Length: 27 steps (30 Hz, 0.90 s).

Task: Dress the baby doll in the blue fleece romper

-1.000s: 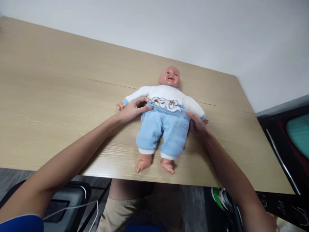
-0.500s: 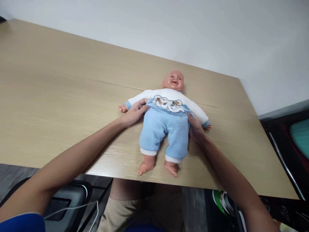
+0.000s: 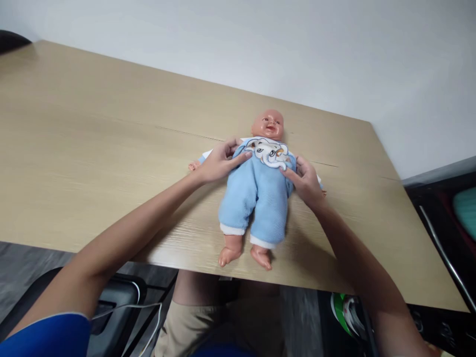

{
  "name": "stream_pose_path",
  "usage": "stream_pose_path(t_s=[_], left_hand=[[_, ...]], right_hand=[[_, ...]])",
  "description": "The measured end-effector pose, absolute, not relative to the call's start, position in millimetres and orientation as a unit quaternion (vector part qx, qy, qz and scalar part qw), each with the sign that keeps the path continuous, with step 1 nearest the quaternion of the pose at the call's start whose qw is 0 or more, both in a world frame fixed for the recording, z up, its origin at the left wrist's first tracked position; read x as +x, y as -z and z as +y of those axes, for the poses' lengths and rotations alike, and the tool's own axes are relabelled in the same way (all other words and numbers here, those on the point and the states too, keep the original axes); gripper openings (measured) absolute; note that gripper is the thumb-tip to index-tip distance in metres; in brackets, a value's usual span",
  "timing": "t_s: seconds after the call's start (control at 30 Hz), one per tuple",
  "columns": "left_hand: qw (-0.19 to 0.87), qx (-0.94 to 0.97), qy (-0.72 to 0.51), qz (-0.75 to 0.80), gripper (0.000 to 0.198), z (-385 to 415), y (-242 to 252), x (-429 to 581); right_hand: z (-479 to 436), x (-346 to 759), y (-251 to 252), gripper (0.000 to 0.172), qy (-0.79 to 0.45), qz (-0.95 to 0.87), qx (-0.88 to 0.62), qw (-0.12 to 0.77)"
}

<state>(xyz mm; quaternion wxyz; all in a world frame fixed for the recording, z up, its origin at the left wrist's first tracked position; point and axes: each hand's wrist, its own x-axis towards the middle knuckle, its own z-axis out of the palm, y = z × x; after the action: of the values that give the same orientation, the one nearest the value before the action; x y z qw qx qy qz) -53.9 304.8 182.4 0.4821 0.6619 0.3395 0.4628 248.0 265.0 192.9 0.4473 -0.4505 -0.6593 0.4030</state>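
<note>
Doll (image 3: pixel 256 191), face-up on the tabletop (image 3: pixel 111 148) with its head pointing away from the person, wears its blue overalls (image 3: pixel 238 203) higher than half a second ago. Left grip (image 3: pixel 218 162) has risen from the doll's waist to its chest and narrowly holds the cloth at that side. Elephant bib (image 3: pixel 265 152), folded low before, now lies up near the doll's neck, hiding most of the white shirt (image 3: pixel 211 152). Right grip (image 3: pixel 307 181) has moved up too, and pinches the opposite side of the overalls beside the bib.

Far to the left of the doll, a dark rounded shape (image 3: pixel 13 42) shows more than before at the tabletop's end. The left forearm (image 3: pixel 148 213) slants across the wood, left of the doll's legs. Below the doll's feet come a grey seat-like thing (image 3: pixel 119 287), a white cable (image 3: pixel 159 312) and beige shorts (image 3: pixel 197 327); farther right is a round green-and-white thing (image 3: pixel 340 307), partly cut off by the right forearm (image 3: pixel 357 258). A metal bar (image 3: pixel 442 255) and teal surface (image 3: pixel 464 215) lie well right.

Bare wood stretches wide left of the doll and less far right; the near edge runs just below its feet, while the wall (image 3: pixel 334 59) rises past its head.
</note>
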Motion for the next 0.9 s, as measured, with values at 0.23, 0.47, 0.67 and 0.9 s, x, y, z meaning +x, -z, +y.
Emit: stream_pose_path(t_s=[0.23,0.47,0.67,0.9], left_hand=[[0.521,0.635,-0.430,0.374,0.067,321.8,-155.9,-61.6],[0.473,0.695,-0.399,0.365,0.061,313.5,-137.5,-84.0],[0.555,0.581,-0.464,0.373,0.071,316.7,-128.9,-67.1],[0.492,0.695,-0.407,0.331,0.061,322.9,-131.3,-98.5]], right_hand=[[293.8,269.1,-163.2,0.071,-0.421,-0.611,-0.531,0.409],[268.2,264.9,-132.6,0.055,-0.422,-0.562,-0.535,0.469],[275.3,249.7,-126.0,0.065,-0.522,-0.476,-0.499,0.501],[275.3,290.6,-140.9,0.037,-0.448,-0.607,-0.510,0.413]])
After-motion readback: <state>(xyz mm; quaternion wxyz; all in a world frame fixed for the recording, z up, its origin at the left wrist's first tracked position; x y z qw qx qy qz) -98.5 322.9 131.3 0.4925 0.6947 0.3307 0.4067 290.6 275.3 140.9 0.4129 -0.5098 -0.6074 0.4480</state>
